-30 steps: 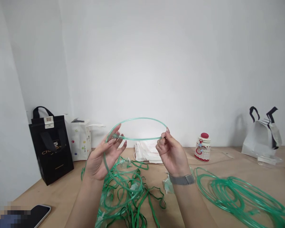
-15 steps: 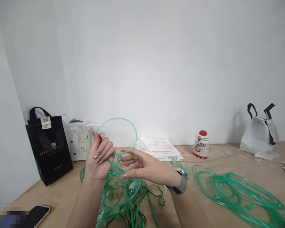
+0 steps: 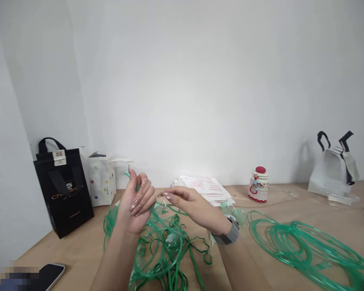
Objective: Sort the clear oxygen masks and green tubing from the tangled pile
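The person's left hand (image 3: 139, 204) is raised over the table (image 3: 81, 250), its fingers curled shut around a green tube (image 3: 127, 174), whose end pokes up past the thumb; below the fist, tubing leads down toward a tangle of tubes and dark green straps (image 3: 173, 279) between the forearms. The right hand (image 3: 191, 202) is held partly open just beside the left, fingers loosely bent and thumb near them; nothing shows in its grasp, and whether it touches the tubing cannot be told. A watch (image 3: 230, 232) sits on that wrist. Farther right lies a loose coil of green tubing (image 3: 293, 244). Papers (image 3: 200, 186) lie behind the right hand, near a jar with a red lid (image 3: 258, 188).
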`<state>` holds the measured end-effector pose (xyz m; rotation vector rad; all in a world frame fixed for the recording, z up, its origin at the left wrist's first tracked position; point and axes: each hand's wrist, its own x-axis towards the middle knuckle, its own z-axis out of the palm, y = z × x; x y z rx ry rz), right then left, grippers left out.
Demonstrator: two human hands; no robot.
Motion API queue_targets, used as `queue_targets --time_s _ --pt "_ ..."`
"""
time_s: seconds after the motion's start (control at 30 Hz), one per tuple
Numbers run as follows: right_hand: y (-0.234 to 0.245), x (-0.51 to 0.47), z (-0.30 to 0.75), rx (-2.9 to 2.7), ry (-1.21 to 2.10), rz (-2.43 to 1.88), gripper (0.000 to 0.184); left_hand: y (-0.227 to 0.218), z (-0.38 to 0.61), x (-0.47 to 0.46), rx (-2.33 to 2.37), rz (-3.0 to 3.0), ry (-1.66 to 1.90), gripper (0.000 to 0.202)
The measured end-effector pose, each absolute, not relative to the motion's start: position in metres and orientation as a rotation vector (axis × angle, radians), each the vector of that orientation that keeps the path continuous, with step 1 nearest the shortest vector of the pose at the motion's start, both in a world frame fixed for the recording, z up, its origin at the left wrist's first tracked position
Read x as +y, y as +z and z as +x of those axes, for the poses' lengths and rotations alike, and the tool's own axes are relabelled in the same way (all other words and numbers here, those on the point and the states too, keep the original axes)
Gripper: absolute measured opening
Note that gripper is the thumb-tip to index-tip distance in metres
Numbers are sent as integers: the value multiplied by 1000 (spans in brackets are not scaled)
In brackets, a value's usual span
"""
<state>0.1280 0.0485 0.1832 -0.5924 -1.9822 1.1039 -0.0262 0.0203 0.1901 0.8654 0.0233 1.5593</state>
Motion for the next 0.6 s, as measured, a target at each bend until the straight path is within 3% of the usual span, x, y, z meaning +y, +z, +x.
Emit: queue_targets --time_s 0.13,0.33,0.6 --pt "176 50 118 -2140 1434 -421 52 190 -25 22 26 832 1530 53" --pt "179 50 122 -2166 1572 -344 38 190 -39 23 -33 775 1547 47" --pt "186 41 128 -2231 1606 -379 39 189 -50 30 -110 434 1488 36"
